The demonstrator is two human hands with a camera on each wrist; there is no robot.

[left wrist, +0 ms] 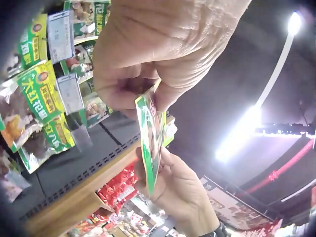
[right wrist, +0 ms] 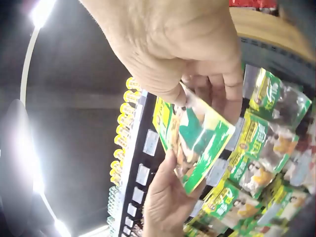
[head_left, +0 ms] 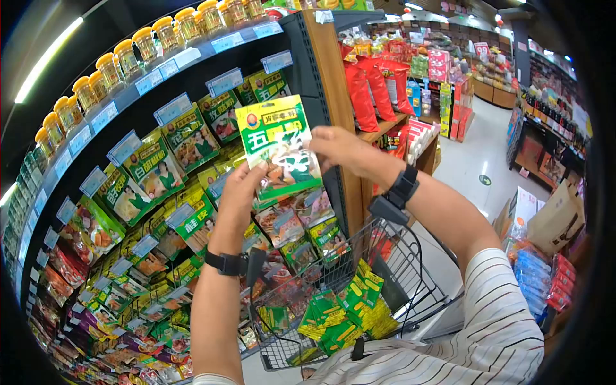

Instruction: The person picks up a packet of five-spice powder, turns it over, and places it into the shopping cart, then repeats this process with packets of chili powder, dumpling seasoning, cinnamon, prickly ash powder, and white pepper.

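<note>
A yellow, white and green seasoning packet (head_left: 277,144) with large Chinese characters on its front is held up before the shelf. My left hand (head_left: 237,192) pinches its lower left edge, thumb on the front. On the opposite side my right hand (head_left: 337,149) grips the right edge, its fingers partly hidden behind. In the left wrist view the packet (left wrist: 152,133) is seen nearly edge-on between both hands. The right wrist view shows the packet (right wrist: 197,136) tilted, glare on its lower border.
Similar hanging packets (head_left: 154,167) fill the shelf rows ahead, under price tags and a row of yellow-lidded jars (head_left: 128,58). A shopping cart (head_left: 410,282) with several green and yellow packets (head_left: 340,314) stands below my arms. Red bags (head_left: 375,90) sit on the shelf to the right.
</note>
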